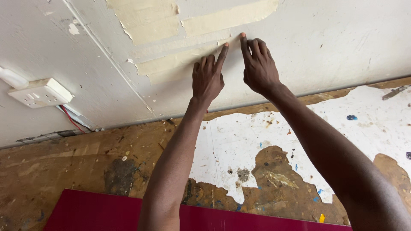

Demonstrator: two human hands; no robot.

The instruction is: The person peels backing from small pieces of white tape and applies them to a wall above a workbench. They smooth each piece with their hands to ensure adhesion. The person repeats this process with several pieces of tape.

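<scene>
On the white wall [342, 38], the left hand [207, 79] and right hand [258, 65] press forefingers side by side, holding nothing, against a strip of masking tape [184, 60]. The step looks like smoothing the tape; next calls for even pressure along its edge

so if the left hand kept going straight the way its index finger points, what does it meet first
The left hand already has its fingertip on the white wall. Sliding on up, it would likely reach the cream strip of bare patch first.

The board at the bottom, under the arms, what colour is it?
Dark red, a plain board with no pattern, seen in the head view.
</scene>
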